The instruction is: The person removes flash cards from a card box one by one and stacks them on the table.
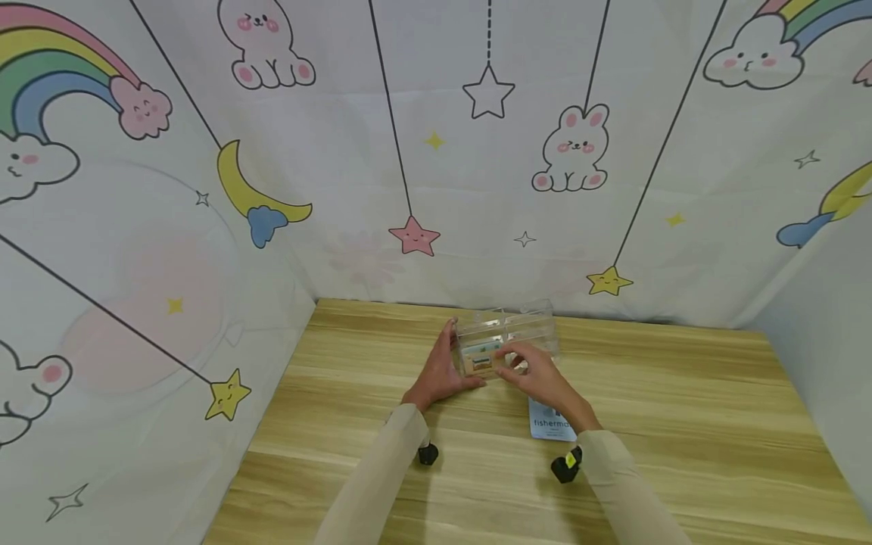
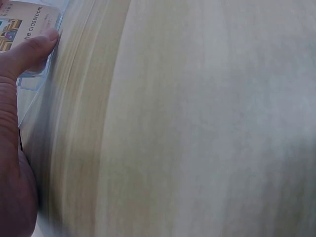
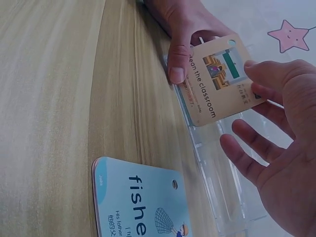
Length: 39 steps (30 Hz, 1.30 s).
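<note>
A clear plastic box [image 1: 531, 327] with compartments stands near the back of the table. My left hand [image 1: 439, 372] grips its left end, the thumb [image 3: 178, 64] lying over the front edge by a beige flash card [image 3: 217, 81]. That card reads "clean the classroom" and has a punched hole in one corner. In the right wrist view, my right hand [image 3: 281, 123] pinches the card's edge between thumb and index finger, the other fingers spread apart. The card sits at the box's left compartment. The left wrist view catches only part of the left hand [image 2: 15, 98] and the card's corner.
A stack of light blue flash cards [image 3: 143, 197], its top one starting "fishe", lies flat on the wooden table [image 1: 681, 409] below the right hand. Behind the box rises a white cloth backdrop [image 1: 477, 182] with printed stars and bunnies.
</note>
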### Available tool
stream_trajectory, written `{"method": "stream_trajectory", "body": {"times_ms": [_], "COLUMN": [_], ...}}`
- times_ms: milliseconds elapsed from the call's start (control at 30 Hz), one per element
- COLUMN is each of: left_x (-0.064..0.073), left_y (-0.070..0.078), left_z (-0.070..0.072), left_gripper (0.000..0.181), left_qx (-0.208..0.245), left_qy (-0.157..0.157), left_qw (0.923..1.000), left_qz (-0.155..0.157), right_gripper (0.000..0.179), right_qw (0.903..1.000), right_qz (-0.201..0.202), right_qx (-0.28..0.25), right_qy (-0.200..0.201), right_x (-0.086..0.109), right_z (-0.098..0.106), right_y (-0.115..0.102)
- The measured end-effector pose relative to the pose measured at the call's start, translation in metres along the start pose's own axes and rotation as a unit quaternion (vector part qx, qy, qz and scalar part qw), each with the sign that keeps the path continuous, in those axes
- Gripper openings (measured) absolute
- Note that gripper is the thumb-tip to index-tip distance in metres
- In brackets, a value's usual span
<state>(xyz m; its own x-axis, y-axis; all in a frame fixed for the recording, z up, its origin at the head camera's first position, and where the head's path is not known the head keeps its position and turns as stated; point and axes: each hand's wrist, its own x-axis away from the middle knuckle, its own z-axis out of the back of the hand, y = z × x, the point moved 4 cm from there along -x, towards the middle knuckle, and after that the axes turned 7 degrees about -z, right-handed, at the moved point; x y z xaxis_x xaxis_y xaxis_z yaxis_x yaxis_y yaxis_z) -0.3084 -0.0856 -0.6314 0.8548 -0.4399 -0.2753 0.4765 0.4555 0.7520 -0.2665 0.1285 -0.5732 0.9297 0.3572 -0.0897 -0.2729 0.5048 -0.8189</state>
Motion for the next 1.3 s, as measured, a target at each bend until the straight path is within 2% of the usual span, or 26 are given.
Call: {"method": "stream_trajectory", "body": {"times_ms": [333, 667, 900, 1067, 1300], "left_x": [0.000, 0.000, 0.000, 0.001, 0.001], "left_y": [0.001, 0.000, 0.000, 0.003, 0.002], "left_z": [0.000, -0.002, -0.002, -0.001, 0.000], "left_gripper": [0.137, 0.135, 0.136, 0.136, 0.138], "left_qx": [-0.002, -0.002, 0.002, -0.008, -0.019], "left_qy": [-0.004, -0.001, 0.001, 0.007, 0.001], "left_qw": [0.9999, 1.0000, 0.9999, 0.9999, 0.9996], "left_qz": [0.015, 0.009, 0.011, 0.005, 0.020], "right_gripper": [0.030, 0.034, 0.043, 0.047, 0.050], "right_qw": [0.9997, 0.9994, 0.9987, 0.9980, 0.9976], "right_qz": [-0.018, 0.009, -0.015, -0.012, -0.030], "right_qx": [0.004, -0.009, -0.013, -0.010, -0.026], "right_qy": [0.015, 0.034, 0.047, 0.062, 0.058], "right_x": [-0.003, -0.002, 0.001, 0.005, 0.013], "right_z": [0.005, 0.009, 0.015, 0.022, 0.033], "right_y": [-0.005, -0.010, -0.012, -0.013, -0.009]}}
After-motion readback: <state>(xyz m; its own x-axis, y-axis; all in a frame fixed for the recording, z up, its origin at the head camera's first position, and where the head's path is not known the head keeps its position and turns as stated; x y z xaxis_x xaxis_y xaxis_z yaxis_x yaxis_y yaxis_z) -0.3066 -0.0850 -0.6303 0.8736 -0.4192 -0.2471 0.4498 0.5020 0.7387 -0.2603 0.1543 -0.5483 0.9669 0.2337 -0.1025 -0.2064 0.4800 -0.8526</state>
